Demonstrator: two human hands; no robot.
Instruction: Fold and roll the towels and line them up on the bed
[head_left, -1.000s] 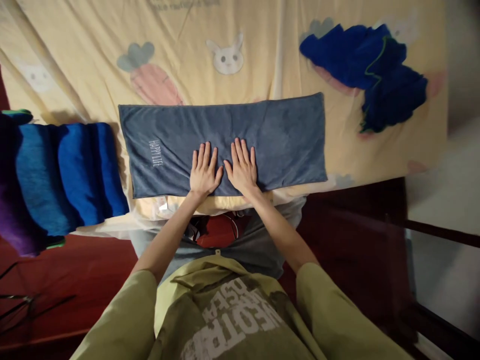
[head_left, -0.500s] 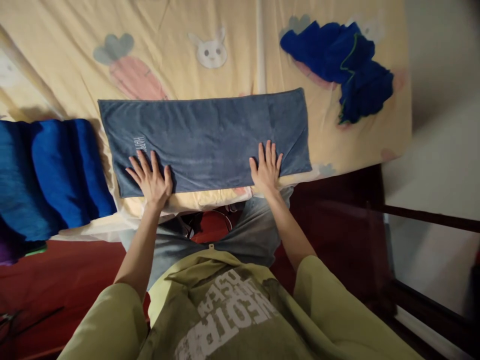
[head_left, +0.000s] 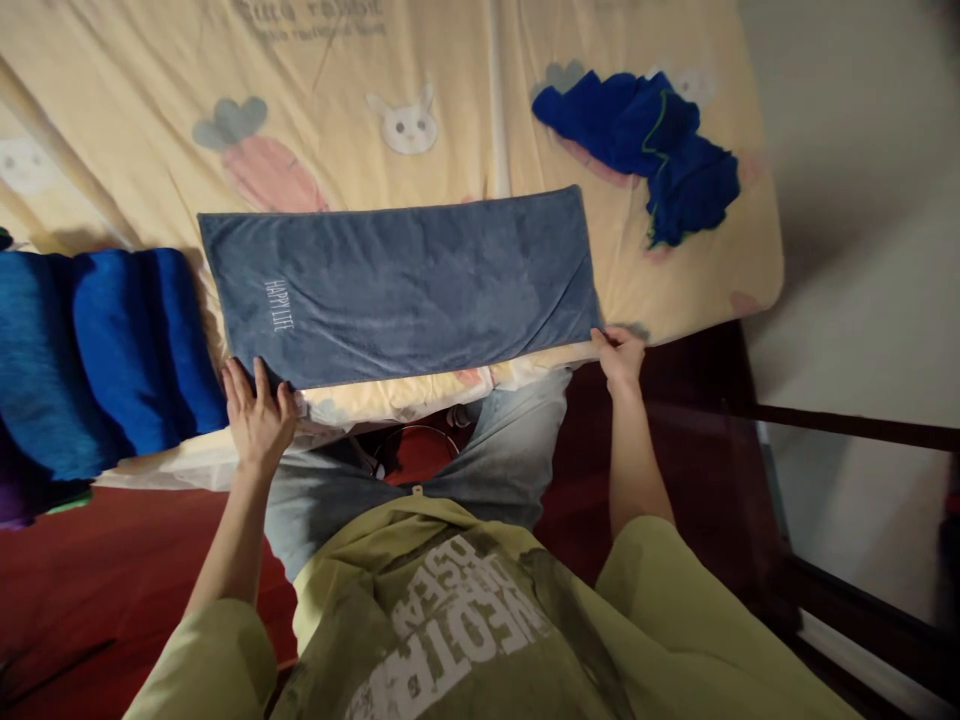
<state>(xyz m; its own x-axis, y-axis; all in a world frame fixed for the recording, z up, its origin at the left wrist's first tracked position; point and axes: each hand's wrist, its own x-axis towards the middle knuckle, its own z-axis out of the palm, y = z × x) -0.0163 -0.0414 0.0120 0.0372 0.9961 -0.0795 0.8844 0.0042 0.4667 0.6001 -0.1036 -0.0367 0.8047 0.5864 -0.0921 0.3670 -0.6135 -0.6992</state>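
A grey-blue towel (head_left: pixel 420 290) lies spread flat on the bed, long side toward me, with white "HAPPY LIFE" lettering near its left end. My left hand (head_left: pixel 259 415) rests on the towel's near left corner, fingers apart and lying flat. At the near right corner, my right hand (head_left: pixel 621 355) pinches the towel's edge between thumb and fingers. Small creases run across the cloth close to that corner.
Rolled or folded blue towels (head_left: pixel 124 350) sit in a row at the left. A crumpled dark blue cloth (head_left: pixel 645 140) with green edging lies at the back right. The yellow printed sheet (head_left: pixel 442 60) covers the bed, whose near edge meets my legs.
Both hands have moved outward from the towel's surface to its near corners. My right hand has closed on the right corner. The lettering is now uncovered. The view has shifted slightly.
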